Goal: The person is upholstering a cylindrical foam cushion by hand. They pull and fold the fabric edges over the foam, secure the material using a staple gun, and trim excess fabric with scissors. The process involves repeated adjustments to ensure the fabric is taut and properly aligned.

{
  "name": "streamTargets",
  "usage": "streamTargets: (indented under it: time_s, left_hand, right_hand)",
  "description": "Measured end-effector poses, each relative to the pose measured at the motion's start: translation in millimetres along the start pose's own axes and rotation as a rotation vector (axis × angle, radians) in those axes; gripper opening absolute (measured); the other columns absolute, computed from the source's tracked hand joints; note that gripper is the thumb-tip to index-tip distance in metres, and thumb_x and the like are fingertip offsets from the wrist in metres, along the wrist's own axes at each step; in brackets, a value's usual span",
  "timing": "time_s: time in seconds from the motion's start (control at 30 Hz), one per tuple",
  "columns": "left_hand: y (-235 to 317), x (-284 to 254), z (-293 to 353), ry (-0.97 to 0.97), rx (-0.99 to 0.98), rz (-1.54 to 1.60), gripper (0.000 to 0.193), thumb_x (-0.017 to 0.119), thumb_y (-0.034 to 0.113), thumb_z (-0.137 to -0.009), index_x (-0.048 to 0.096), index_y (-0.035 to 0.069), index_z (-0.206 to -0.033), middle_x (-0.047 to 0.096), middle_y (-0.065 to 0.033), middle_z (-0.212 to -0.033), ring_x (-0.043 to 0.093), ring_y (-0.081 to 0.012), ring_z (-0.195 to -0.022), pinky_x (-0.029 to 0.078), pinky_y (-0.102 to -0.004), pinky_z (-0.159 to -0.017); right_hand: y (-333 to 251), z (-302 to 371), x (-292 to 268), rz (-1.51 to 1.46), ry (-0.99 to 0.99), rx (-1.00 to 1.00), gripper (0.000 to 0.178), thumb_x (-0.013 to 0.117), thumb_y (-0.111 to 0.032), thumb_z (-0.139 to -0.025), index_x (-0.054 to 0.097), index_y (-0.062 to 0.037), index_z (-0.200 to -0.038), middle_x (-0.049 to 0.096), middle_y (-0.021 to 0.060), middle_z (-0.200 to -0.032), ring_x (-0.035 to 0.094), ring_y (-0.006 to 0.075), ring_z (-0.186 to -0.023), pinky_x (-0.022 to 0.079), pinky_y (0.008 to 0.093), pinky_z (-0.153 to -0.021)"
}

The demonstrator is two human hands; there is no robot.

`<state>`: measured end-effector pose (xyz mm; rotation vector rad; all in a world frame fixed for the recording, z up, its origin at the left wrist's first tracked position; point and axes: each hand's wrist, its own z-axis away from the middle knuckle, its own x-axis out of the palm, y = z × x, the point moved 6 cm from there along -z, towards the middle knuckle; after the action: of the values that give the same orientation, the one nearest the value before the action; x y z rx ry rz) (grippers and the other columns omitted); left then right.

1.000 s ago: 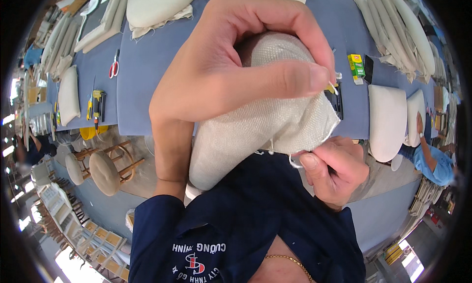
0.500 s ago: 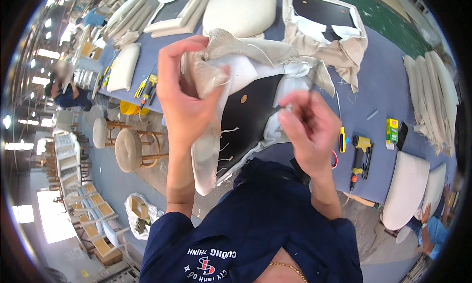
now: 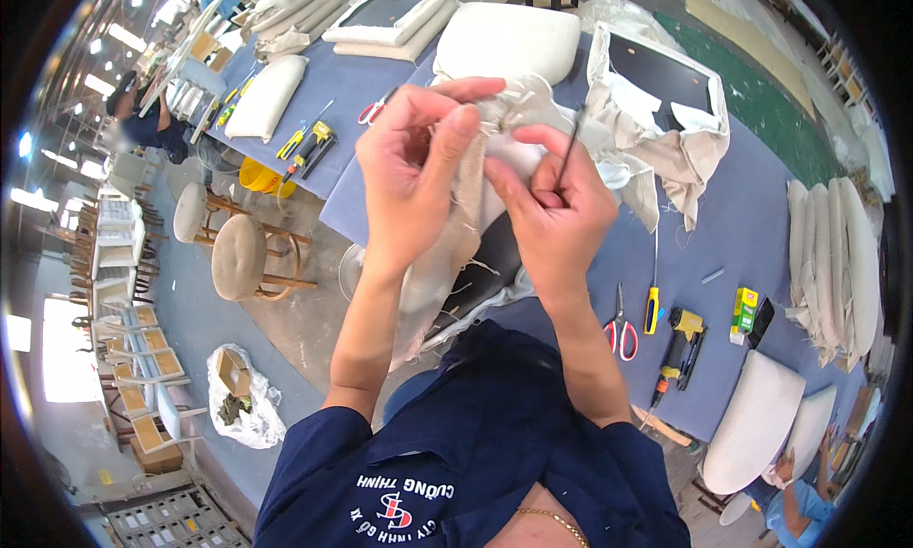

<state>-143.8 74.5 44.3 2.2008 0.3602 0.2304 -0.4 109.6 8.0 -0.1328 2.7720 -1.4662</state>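
A seat cushion with a black base board [image 3: 496,253] and loose beige fabric cover [image 3: 466,191] is in front of me, partly hidden behind my hands. My left hand [image 3: 411,172] is closed at the cover's upper corner, fingers curled round the fabric. Close by on its right, my right hand [image 3: 561,201] is closed, its thumb and forefinger near the same corner. A thin dark rod [image 3: 573,144] sticks up from its curled fingers; its kind is unclear. White padding [image 3: 504,153] shows between the hands.
On the blue table right of me lie scissors [image 3: 621,334], a yellow screwdriver [image 3: 651,308], a staple gun [image 3: 680,348] and a green-yellow box [image 3: 745,315]. Another unfinished cushion [image 3: 656,120] lies beyond. Round stools [image 3: 240,258] stand at left. A person in blue [image 3: 797,510] is at lower right.
My right hand has moved up and left to the cover's corner, beside my left hand. The rod now shows in it. The cushion has tilted, and the scissors have come into view.
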Motion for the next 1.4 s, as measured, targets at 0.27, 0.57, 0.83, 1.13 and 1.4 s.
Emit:
streamTargets:
  time_s: [0.27, 0.57, 0.83, 1.13, 1.4]
  left_hand:
    - [17.6, 17.5, -1.5, -0.112, 0.115, -0.283, 0.02, 0.07, 0.012, -0.091, 0.061, 0.005, -0.108, 0.069, -0.0122, -0.116, 0.065, -0.0197, -0.096, 0.051, -0.0332, -0.085]
    - [10.3, 17.3, -33.3, -0.202, 0.162, -0.272, 0.018, 0.069, 0.014, -0.091, 0.065, 0.003, -0.104, 0.06, -0.0126, -0.1, 0.061, -0.0313, -0.098, 0.048, -0.0387, -0.088]
    - [-16.6, 17.4, -56.6, -0.207, 0.146, -0.264, 0.016, 0.071, 0.009, -0.087, 0.065, 0.004, -0.101, 0.061, -0.0117, -0.103, 0.06, -0.0305, -0.099, 0.047, -0.0379, -0.088]
    - [10.9, 33.8, -25.2, -0.105, 0.111, -0.383, 0.045, 0.076, 0.005, -0.077, 0.053, 0.007, -0.116, 0.055, -0.0176, -0.128, 0.057, -0.0384, -0.114, 0.046, -0.0422, -0.097]
    - [17.1, 7.5, 13.5, 0.009, -0.003, -0.46, 0.04, 0.082, 0.002, -0.065, 0.044, 0.003, -0.077, 0.052, -0.0189, -0.127, 0.062, -0.0313, -0.103, 0.051, -0.0367, -0.078]
  right_hand:
    - [4.3, 2.2, -13.3, 0.331, 0.203, -0.766, 0.014, 0.078, -0.009, -0.09, 0.076, 0.0021, -0.098, 0.064, 0.008, -0.066, 0.053, 0.0178, -0.049, 0.038, 0.0301, -0.046]
    - [16.9, -24.7, 6.3, 0.322, -0.064, -0.735, 0.014, 0.07, -0.007, -0.096, 0.068, 0.0062, -0.095, 0.066, 0.0124, -0.068, 0.061, 0.029, -0.051, 0.046, 0.0361, -0.048]
    - [75.6, 18.8, -38.9, 0.058, -0.592, 0.007, 0.017, 0.075, -0.015, -0.094, 0.066, -0.0003, -0.092, 0.058, -0.0003, -0.066, 0.051, 0.0082, -0.054, 0.037, 0.0238, -0.051]
    - [65.3, 18.5, -60.7, -0.314, -0.233, 0.122, 0.044, 0.083, -0.019, -0.088, 0.058, 0.001, -0.117, 0.06, -0.0008, -0.085, 0.045, 0.0019, -0.065, 0.031, 0.0185, -0.054]
    - [36.4, 32.8, -24.3, -0.091, -0.141, -0.028, 0.047, 0.086, -0.006, -0.08, 0.063, 0.0002, -0.121, 0.069, 0.0005, -0.078, 0.049, 0.0008, -0.057, 0.034, 0.0184, -0.05]
